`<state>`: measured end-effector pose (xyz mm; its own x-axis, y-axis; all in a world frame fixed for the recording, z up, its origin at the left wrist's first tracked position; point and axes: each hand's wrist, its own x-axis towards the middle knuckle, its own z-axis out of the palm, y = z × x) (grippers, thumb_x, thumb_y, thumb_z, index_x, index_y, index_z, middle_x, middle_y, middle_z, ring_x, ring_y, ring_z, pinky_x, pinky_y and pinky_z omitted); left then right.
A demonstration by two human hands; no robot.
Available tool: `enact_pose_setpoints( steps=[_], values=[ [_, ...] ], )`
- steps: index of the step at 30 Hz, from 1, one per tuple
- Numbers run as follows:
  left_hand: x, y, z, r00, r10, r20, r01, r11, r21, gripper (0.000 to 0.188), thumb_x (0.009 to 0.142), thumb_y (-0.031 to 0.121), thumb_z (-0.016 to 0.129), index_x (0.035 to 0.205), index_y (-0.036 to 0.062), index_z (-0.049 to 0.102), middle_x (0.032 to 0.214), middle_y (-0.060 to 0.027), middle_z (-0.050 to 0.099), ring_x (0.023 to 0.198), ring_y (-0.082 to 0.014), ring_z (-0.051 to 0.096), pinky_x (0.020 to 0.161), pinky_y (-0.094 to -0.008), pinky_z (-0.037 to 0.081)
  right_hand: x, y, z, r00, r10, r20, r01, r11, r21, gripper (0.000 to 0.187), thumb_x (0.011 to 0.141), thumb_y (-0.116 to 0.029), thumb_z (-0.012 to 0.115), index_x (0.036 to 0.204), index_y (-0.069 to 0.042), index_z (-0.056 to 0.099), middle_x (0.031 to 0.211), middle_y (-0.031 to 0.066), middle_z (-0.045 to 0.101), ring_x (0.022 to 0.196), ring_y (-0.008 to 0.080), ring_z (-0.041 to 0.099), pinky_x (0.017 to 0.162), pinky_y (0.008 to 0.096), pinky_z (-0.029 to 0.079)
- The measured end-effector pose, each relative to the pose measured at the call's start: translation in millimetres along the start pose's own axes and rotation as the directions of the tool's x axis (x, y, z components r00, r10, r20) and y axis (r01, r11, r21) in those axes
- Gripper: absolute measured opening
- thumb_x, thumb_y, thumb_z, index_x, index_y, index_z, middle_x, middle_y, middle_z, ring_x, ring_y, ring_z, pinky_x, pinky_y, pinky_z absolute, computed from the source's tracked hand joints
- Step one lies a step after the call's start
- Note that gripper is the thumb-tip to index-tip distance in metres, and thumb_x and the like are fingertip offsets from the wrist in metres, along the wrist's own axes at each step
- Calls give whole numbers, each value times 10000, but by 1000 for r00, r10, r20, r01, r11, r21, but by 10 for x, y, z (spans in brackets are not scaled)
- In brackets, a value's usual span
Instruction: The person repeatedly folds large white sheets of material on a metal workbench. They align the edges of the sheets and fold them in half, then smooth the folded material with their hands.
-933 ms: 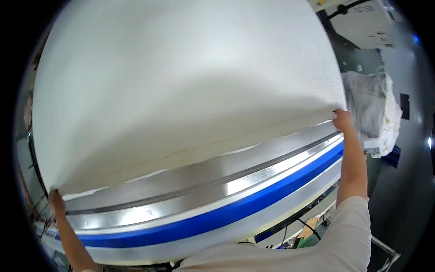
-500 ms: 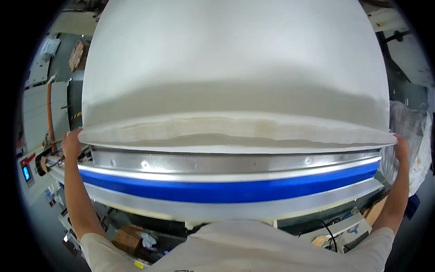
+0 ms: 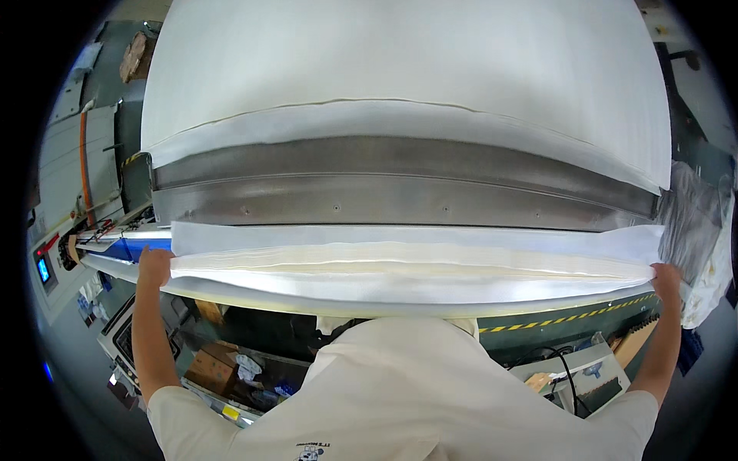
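My left hand (image 3: 156, 266) is closed on the left end of a long stack of thin white sheets (image 3: 415, 257). The right end is gripped by my right hand (image 3: 666, 278). Between them the stack lies across the machine's front ledge, its many cream layers fanned slightly at the edge; whether it is cloth or paper I cannot tell. Beyond it runs a bare grey metal bed (image 3: 384, 196) with small screws. A wide white sheet (image 3: 400, 58) covers the far part, its near edge loose over the metal. A blue strip (image 3: 127, 249) shows only left of the stack.
A control panel with a lit blue display (image 3: 44, 269) stands at the left. Crumpled clear plastic (image 3: 686, 207) hangs at the right. Below the ledge are a cardboard box (image 3: 213, 369) and a grey case (image 3: 573, 374) with a black cable. Yellow-black tape (image 3: 569, 316) marks the floor.
Both hands have drawn the stack of sheets toward me, off the metal bed and over the blue strip. More bare metal now shows between the stack and the far sheet.
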<state>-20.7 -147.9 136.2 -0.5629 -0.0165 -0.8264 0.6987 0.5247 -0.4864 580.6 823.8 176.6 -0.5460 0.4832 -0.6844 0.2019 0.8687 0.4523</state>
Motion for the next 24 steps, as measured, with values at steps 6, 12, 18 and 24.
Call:
enact_pose_setpoints(
  steps=[6,12,18,24],
  values=[
    [282,171,305,979,42,198,-79,980,182,226,752,106,629,961,133,711,1044,-82,686,1039,-258,633,973,-434,434,26,-321,271,956,-31,292,55,996,-75,238,816,-167,582,1031,-170,685,942,79,689,903,284,641,845,423,487],
    [571,325,355,962,30,273,-73,986,148,206,769,146,636,953,119,725,1074,-104,687,1007,-286,653,814,-435,528,64,-383,674,948,63,312,11,973,-230,148,866,-152,550,869,-74,676,892,117,676,851,314,634,817,459,497],
    [418,-33,388,856,-514,60,517,853,-69,226,885,194,538,1013,140,717,1095,-104,683,1034,-278,650,835,-441,526,214,-391,1002,920,95,380,-12,977,-213,199,889,-104,496,936,-65,685,988,117,652,979,303,611,881,411,489],
    [337,-122,305,818,-562,-122,403,712,-575,366,904,154,489,1252,49,528,1094,-169,646,999,-326,626,814,-392,501,31,-88,1292,985,-108,134,133,972,-195,132,782,-139,585,817,-69,692,894,139,674,852,314,647,755,437,513]
  ],
)
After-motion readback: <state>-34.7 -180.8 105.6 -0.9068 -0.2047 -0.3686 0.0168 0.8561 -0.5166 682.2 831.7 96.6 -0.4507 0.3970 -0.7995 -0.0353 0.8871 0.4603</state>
